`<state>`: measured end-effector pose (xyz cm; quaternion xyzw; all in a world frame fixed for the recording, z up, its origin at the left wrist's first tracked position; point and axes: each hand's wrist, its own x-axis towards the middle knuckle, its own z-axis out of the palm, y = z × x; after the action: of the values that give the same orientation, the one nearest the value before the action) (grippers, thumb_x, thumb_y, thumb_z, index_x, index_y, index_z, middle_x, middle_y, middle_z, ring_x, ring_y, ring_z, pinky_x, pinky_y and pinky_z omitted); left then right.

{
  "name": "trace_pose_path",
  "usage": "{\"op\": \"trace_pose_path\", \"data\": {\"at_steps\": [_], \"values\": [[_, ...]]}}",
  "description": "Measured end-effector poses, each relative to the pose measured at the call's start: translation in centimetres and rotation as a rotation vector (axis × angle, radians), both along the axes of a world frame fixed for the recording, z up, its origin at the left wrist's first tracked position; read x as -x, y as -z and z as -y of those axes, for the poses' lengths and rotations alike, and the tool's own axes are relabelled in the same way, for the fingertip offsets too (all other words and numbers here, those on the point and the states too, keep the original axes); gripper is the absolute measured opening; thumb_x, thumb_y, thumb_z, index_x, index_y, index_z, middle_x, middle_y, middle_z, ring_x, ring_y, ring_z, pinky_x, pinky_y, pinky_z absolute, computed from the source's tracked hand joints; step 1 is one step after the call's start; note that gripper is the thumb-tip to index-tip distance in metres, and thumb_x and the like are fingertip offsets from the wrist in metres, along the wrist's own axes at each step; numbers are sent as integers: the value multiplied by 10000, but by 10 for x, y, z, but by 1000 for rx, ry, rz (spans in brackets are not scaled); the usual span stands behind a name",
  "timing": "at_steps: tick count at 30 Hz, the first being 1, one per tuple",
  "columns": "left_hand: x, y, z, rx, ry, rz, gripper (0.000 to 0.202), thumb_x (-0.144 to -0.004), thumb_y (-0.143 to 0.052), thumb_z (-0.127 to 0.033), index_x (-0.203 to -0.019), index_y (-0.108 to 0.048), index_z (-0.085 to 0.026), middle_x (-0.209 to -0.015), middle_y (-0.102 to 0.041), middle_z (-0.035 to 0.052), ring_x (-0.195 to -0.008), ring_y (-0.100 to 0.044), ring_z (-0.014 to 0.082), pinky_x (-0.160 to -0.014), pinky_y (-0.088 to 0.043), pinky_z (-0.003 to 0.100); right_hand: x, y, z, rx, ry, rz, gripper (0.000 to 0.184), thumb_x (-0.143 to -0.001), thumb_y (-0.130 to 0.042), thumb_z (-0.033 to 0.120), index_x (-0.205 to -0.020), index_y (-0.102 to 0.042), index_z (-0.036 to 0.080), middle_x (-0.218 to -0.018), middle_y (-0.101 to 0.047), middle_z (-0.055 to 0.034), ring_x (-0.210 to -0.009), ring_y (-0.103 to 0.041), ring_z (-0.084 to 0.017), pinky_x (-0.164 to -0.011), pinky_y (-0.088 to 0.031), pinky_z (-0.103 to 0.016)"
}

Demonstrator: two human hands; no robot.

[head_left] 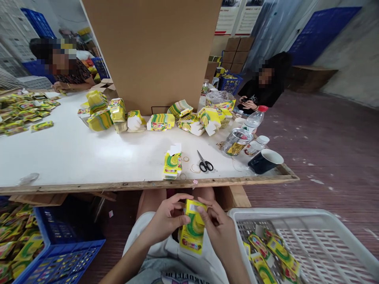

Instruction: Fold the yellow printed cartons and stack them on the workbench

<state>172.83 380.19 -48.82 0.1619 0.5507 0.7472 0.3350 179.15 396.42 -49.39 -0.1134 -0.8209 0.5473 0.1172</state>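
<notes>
Here we are at the table, and both hands are on the job: the left hand (171, 215) and the right hand (218, 221) clasp one small yellow-and-green printed cardboard carton (193, 232) between them. It's up over the lap, just in front of the table edge, printed face showing, with a thumb pressed on that face from either side and fingers curled about its upper part.

Straight ahead on the white tabletop with a wooden rim (74, 157), a neat stack of yellow-and-green flattened cartons (172, 165) sits near the edge. Just beside it, thin tan rubber bands (195, 169), then black-handled metal scissors (204, 161), blades pointing away from the person!

Farther right, a dark mug with a pale inside (260, 163) stands by the corner, near a clear round jar (235, 145). More yellow-and-green carton bundles (161, 122) line up before a tall brown cardboard panel (151, 51).

Down on the right, a white plastic basket (281, 213) holds several filled-looking cartons (282, 252); down left, a blue plastic crate (71, 252) has plenty.
</notes>
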Motion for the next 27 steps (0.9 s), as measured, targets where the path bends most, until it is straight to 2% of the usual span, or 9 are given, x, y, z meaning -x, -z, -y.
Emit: {"op": "trace_pose_path", "data": {"at_steps": [3,5,7,10,12,14,17,22,27], "values": [[-5,-3,-12,37,41,-75,466,-765,-737,-216,-1206,-590,-178,-1011,-747,93,-891,-704,214,-760,-534,283,-6,-4,-11,-110,35,-93,317,-904,-539,428,-1073,-694,209,-1041,-739,-96,-914,-691,-225,-760,-541,-298],[0,-5,-18,105,52,-243,450,-799,-698,-222,-1237,-597,-198,-1143,-719,109,-1012,-686,240,-852,-542,332,-17,-13,-30,-217,51,-132,302,-902,-534,426,-1053,-708,231,-1064,-740,-87,-957,-687,-240,-817,-533,-333],[18,-4,-18,242,-47,-505,482,-831,-662,-239,-1303,-565,-220,-1337,-623,117,-1222,-584,265,-1031,-465,408,-34,-26,-59,-428,177,-149,327,-881,-537,487,-994,-727,246,-990,-748,-89,-909,-681,-277,-828,-515,-405],[57,6,-7,560,-297,-875,627,-855,-629,-244,-1440,-408,-206,-1536,-403,122,-1450,-296,277,-1196,-216,514,-60,-44,-102,-805,454,-76,543,-811,-475,688,-943,-738,232,-974,-715,-143,-959,-624,-391,-887,-429,-571],[80,17,3,740,-338,-981,594,-861,-605,-215,-1427,-429,-187,-1524,-419,125,-1446,-305,281,-1191,-224,538,-68,-47,-116,-839,499,-37,608,-776,-464,739,-951,-729,222,-985,-709,-154,-954,-624,-400,-880,-435,-574],[92,27,12,787,-336,-1000,401,-909,-508,-176,-1304,-576,-197,-1436,-540,111,-1362,-458,263,-1137,-363,504,-64,-41,-111,-679,425,-25,527,-782,-523,681,-959,-722,226,-942,-731,-123,-845,-668,-330,-788,-510,-470],[92,37,21,775,-344,-1030,325,-934,-457,-173,-1170,-676,-224,-1344,-630,79,-1259,-574,238,-1048,-490,443,-39,-24,-78,-376,299,-8,407,-791,-586,586,-923,-739,233,-845,-761,-76,-691,-684,-242,-642,-544,-336],[84,45,27,704,-381,-1152,279,-875,-594,-174,-1131,-703,-194,-1268,-681,103,-1220,-604,271,-1024,-518,465,6,-1,-14,69,106,4,410,-776,-644,574,-906,-761,203,-808,-767,-86,-711,-691,-229,-650,-558,-300],[61,49,26,545,-472,-1276,292,-938,-483,-123,-1139,-689,-175,-1181,-722,116,-1185,-630,229,-1006,-540,427,33,17,14,496,163,-2,512,-760,-665,606,-986,-752,156,-800,-757,-99,-587,-612,-164,-519,-489,-258]]}}
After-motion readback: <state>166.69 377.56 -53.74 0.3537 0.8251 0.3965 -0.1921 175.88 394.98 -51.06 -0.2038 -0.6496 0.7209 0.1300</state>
